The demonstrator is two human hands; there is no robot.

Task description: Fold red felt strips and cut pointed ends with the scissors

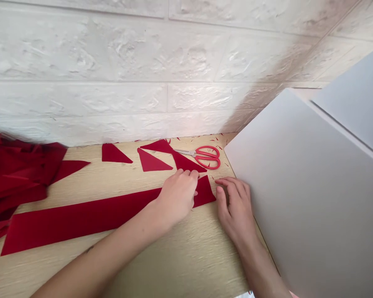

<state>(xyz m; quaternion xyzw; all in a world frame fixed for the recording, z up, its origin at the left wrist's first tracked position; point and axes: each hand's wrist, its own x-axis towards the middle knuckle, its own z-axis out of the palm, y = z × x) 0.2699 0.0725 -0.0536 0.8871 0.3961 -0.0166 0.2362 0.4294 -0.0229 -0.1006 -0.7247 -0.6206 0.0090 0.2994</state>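
Hands are pictured at work on a pale wooden table [189, 256] that is pushed up against a white, brick-patterned wall [112, 62]. A long red strip [81, 219] of cloth is laid slantwise across the tabletop, running from the near left towards the middle. The left hand [177, 196] is pressed down on the strip close to its right end, with the fingers bent over the far edge; whether the cloth is pinched or only held flat cannot be told. The right hand [236, 207] is laid open and empty on the bare wood just beside that end, its thumb nearest the cloth. Behind the hands, several red triangles [152, 162] of cloth are scattered near the wall, and red-handled scissors [205, 156] are left lying closed beside them, among a few loose red threads [219, 147]. A heap of red cloth [15, 174], blurred, is piled at the table's left edge. The right side is bounded by a plain grey board [313, 198], with a second board [357, 99] set behind it.
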